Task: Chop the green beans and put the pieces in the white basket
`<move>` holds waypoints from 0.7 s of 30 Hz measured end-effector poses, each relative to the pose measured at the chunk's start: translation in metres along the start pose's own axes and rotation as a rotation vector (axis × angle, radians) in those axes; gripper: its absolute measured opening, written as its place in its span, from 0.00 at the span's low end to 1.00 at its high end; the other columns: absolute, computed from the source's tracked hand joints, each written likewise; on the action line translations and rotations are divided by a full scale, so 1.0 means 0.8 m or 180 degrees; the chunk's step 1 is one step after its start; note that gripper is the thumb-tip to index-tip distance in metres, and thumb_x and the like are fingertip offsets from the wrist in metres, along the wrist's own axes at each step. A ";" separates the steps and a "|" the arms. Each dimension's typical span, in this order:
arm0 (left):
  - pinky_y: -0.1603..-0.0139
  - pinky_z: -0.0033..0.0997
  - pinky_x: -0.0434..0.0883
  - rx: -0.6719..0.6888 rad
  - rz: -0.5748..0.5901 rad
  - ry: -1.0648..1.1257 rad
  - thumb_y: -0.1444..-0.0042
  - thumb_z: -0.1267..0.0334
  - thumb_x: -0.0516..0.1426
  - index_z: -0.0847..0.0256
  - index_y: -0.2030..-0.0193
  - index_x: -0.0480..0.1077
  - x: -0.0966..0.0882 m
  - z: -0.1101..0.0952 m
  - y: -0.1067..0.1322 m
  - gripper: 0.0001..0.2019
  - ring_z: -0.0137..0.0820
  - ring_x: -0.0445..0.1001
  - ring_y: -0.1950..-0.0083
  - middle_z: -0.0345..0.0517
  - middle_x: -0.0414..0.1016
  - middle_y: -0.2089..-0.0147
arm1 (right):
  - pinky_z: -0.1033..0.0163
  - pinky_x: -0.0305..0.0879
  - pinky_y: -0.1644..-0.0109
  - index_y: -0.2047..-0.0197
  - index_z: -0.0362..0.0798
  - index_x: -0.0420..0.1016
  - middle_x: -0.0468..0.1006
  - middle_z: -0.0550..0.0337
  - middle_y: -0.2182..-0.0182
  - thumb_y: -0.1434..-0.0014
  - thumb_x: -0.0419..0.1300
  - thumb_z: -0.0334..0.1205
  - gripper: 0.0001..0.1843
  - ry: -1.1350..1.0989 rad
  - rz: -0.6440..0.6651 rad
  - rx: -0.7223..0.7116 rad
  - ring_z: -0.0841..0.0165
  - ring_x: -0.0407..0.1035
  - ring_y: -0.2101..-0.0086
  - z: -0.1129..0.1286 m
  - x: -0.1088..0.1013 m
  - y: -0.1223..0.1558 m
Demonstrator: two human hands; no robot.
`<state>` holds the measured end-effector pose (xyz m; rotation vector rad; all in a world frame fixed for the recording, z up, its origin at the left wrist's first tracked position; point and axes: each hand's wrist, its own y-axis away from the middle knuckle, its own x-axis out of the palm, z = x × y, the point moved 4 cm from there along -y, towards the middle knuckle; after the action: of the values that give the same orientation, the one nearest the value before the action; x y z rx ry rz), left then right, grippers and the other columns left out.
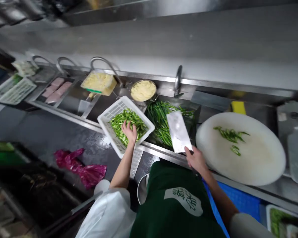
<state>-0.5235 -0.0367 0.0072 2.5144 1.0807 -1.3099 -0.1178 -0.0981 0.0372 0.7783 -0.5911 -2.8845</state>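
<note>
In the head view, my left hand reaches into a white plastic basket, fingers spread over cut green chili peppers. Whether any pieces are between the fingers is hard to see. My right hand grips a cleaver by its handle, the broad blade pointing away over the sink. Under and beside the blade lie long whole green peppers in the sink. To the right, a round white cutting board carries a small heap of sliced green peppers and a few loose slices.
A bowl of pale yellow food and a heaped rectangular tub stand behind the basket. Taps rise along the wall. Pink meat lies in a far-left compartment. A magenta plastic bag lies on the floor.
</note>
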 end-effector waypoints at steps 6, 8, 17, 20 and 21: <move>0.36 0.47 0.72 0.1729 0.0806 0.1527 0.30 0.57 0.48 0.59 0.51 0.75 0.143 -0.178 0.124 0.16 0.39 0.76 0.43 0.54 0.78 0.49 | 0.62 0.61 0.80 0.72 0.55 0.60 0.67 0.65 0.89 0.44 0.58 0.71 0.28 -0.0568 -0.1451 0.0962 0.67 0.64 0.87 -0.146 -0.180 0.104; 0.36 0.47 0.72 0.2224 0.1421 0.1692 0.30 0.56 0.48 0.58 0.50 0.76 0.205 -0.252 0.182 0.17 0.39 0.76 0.41 0.54 0.78 0.47 | 0.62 0.61 0.81 0.72 0.55 0.59 0.68 0.65 0.88 0.47 0.59 0.72 0.29 -0.0735 -0.1907 0.1320 0.67 0.64 0.87 -0.192 -0.219 0.146; 0.22 0.61 0.47 0.3332 0.2991 0.0733 0.37 0.44 0.57 0.60 0.28 0.61 0.413 -0.470 0.347 0.35 0.52 0.47 0.21 0.58 0.49 0.21 | 0.62 0.62 0.81 0.73 0.55 0.60 0.69 0.62 0.89 0.44 0.56 0.71 0.27 -0.0987 -0.1852 0.1940 0.65 0.65 0.87 -0.327 -0.260 0.224; 0.21 0.58 0.48 0.3987 0.3421 0.0785 0.36 0.48 0.58 0.60 0.32 0.68 0.433 -0.515 0.385 0.29 0.49 0.48 0.21 0.54 0.58 0.24 | 0.63 0.62 0.80 0.74 0.55 0.60 0.69 0.63 0.89 0.43 0.55 0.69 0.27 -0.1109 -0.1721 0.1763 0.66 0.65 0.87 -0.347 -0.271 0.197; 0.21 0.56 0.49 0.4214 0.3618 0.0871 0.36 0.50 0.58 0.60 0.35 0.71 0.432 -0.523 0.396 0.26 0.48 0.49 0.21 0.53 0.62 0.26 | 0.63 0.61 0.79 0.74 0.55 0.60 0.69 0.63 0.89 0.43 0.55 0.69 0.27 -0.1132 -0.1696 0.1722 0.67 0.65 0.87 -0.352 -0.276 0.187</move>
<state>0.0903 0.0816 -0.0612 3.0152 -1.6479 -1.3596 0.2132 -0.2901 -0.0256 0.5223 -1.4482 -3.4238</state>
